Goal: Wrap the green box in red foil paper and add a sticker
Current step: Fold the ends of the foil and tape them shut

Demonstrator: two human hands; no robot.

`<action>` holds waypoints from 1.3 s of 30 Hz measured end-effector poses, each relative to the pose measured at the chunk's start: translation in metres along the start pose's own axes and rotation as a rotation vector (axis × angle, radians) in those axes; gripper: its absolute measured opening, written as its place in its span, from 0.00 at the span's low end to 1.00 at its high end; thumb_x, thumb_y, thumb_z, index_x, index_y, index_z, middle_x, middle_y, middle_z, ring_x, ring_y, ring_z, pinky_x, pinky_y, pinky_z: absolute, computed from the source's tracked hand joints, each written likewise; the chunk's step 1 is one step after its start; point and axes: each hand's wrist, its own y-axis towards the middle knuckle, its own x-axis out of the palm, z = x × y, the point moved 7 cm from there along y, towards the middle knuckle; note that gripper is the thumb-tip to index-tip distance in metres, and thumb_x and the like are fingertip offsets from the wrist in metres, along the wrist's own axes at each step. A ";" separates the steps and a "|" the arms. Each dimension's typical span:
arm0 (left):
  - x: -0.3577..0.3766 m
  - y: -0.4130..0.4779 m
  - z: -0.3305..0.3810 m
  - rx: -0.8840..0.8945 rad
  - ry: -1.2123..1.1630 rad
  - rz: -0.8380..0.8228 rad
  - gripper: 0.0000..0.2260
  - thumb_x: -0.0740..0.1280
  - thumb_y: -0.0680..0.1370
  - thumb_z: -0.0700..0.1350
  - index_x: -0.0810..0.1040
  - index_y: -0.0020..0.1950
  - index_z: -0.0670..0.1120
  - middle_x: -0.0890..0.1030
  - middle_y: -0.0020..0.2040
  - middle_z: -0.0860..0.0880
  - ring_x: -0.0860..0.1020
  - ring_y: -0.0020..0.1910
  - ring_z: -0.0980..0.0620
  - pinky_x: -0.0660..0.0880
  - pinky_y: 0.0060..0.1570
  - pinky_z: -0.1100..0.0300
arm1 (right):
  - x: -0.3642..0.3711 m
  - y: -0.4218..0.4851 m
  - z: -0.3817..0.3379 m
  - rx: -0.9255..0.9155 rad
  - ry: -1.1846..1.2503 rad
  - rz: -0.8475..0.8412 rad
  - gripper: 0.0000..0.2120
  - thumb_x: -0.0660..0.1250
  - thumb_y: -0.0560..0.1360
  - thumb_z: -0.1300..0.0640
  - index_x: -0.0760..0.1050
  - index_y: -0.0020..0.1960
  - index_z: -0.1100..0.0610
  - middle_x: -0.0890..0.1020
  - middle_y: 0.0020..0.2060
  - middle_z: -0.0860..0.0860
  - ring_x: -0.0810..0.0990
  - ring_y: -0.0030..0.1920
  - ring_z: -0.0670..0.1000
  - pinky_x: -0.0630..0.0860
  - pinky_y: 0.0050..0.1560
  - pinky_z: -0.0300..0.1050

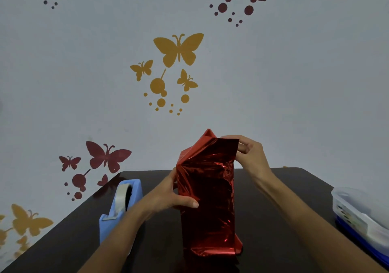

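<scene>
A pale wall (294, 83) is facing us, dotted with yellow and dark red butterflies (179, 48), and in front of it a dark tabletop (273, 209) is carrying the action. Right in the middle, the red foil (208, 199) is standing tall and upright on the tabletop, crinkled and shining, folded round a block shape. The box itself is lying hidden under it, so no green is showing.

The left hand (168, 195) is gripping the foil on its left side, about halfway up. The thumb (189, 203) is pressing across the front face and the other fingers are curling round behind, out of sight. The right hand (250, 155) is working up high, at the foil's top right corner. Its fingers (242, 146) are pinching the loose upper edge, which is rising above the rest as an open, unfolded flap with a peak poking up behind it. At the bottom, the foil is flaring out a little to the right where it is meeting the tabletop.

Off to the left, near the left forearm, a blue tape dispenser (120, 207) is sitting with its roll of clear tape. Over at the right edge, well apart from the foil, a clear tub (357, 214) with a blue base is resting on the tabletop.
</scene>
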 end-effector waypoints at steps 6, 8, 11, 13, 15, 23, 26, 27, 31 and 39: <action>0.002 -0.001 0.002 0.017 0.001 -0.007 0.35 0.77 0.67 0.40 0.63 0.67 0.56 0.74 0.59 0.60 0.72 0.57 0.65 0.74 0.52 0.70 | 0.015 0.013 -0.008 -0.056 -0.132 -0.145 0.18 0.65 0.71 0.74 0.78 0.55 0.58 0.82 0.49 0.49 0.80 0.54 0.49 0.76 0.55 0.41; 0.001 -0.001 0.001 0.019 -0.004 -0.005 0.36 0.77 0.67 0.40 0.62 0.68 0.55 0.74 0.60 0.59 0.72 0.59 0.63 0.74 0.55 0.66 | 0.016 0.018 -0.015 -0.070 -0.139 -0.173 0.17 0.66 0.74 0.68 0.75 0.60 0.56 0.80 0.54 0.48 0.76 0.59 0.46 0.73 0.59 0.37; 0.001 -0.001 0.000 0.019 0.000 -0.009 0.37 0.77 0.66 0.41 0.61 0.69 0.55 0.73 0.61 0.59 0.72 0.59 0.62 0.73 0.55 0.67 | 0.011 0.030 -0.023 -0.006 -0.201 -0.231 0.15 0.62 0.77 0.51 0.72 0.63 0.48 0.76 0.61 0.44 0.72 0.63 0.42 0.67 0.64 0.38; 0.001 0.000 -0.001 0.019 0.005 -0.009 0.37 0.77 0.66 0.41 0.61 0.69 0.56 0.72 0.61 0.60 0.71 0.59 0.63 0.72 0.53 0.70 | 0.009 0.036 -0.020 0.098 -0.307 -0.335 0.17 0.61 0.76 0.46 0.74 0.63 0.50 0.76 0.61 0.44 0.72 0.62 0.44 0.65 0.65 0.41; 0.001 0.001 -0.001 0.016 0.009 -0.013 0.38 0.77 0.66 0.42 0.61 0.69 0.55 0.72 0.62 0.59 0.71 0.61 0.61 0.71 0.56 0.67 | 0.008 0.040 -0.016 0.162 -0.392 -0.418 0.16 0.64 0.75 0.48 0.77 0.58 0.54 0.78 0.58 0.47 0.74 0.60 0.46 0.68 0.63 0.45; 0.000 0.002 -0.002 0.004 0.000 -0.014 0.36 0.77 0.67 0.40 0.61 0.67 0.56 0.72 0.59 0.59 0.72 0.57 0.62 0.73 0.53 0.67 | -0.020 0.061 -0.058 -0.105 -0.314 -0.200 0.03 0.71 0.71 0.61 0.80 0.39 0.57 0.84 0.45 0.51 0.81 0.46 0.43 0.74 0.48 0.32; 0.001 0.004 -0.003 0.000 0.002 -0.025 0.37 0.77 0.67 0.41 0.60 0.69 0.56 0.71 0.60 0.60 0.71 0.57 0.63 0.72 0.54 0.67 | -0.026 0.062 -0.060 -0.044 -0.405 -0.140 0.14 0.63 0.75 0.45 0.77 0.52 0.54 0.83 0.48 0.51 0.81 0.48 0.48 0.73 0.47 0.45; 0.001 0.005 -0.003 -0.001 0.003 -0.027 0.37 0.77 0.66 0.41 0.60 0.69 0.55 0.71 0.60 0.60 0.71 0.57 0.62 0.72 0.55 0.66 | -0.022 0.058 -0.056 0.028 -0.517 -0.153 0.23 0.59 0.74 0.37 0.75 0.56 0.53 0.83 0.46 0.50 0.82 0.46 0.50 0.74 0.47 0.47; 0.001 0.006 -0.003 -0.011 0.017 -0.025 0.39 0.78 0.66 0.42 0.60 0.71 0.54 0.72 0.62 0.56 0.71 0.62 0.57 0.74 0.62 0.53 | -0.006 0.056 -0.059 0.107 -1.002 -0.078 0.34 0.55 0.68 0.27 0.77 0.45 0.57 0.82 0.35 0.52 0.82 0.32 0.51 0.79 0.41 0.47; -0.001 0.007 -0.006 -0.015 -0.005 -0.022 0.40 0.78 0.65 0.42 0.61 0.71 0.54 0.74 0.62 0.55 0.73 0.62 0.54 0.76 0.59 0.52 | 0.014 0.080 -0.080 0.059 -0.758 -0.054 0.04 0.69 0.70 0.67 0.80 0.45 0.65 0.82 0.32 0.57 0.80 0.28 0.52 0.81 0.35 0.42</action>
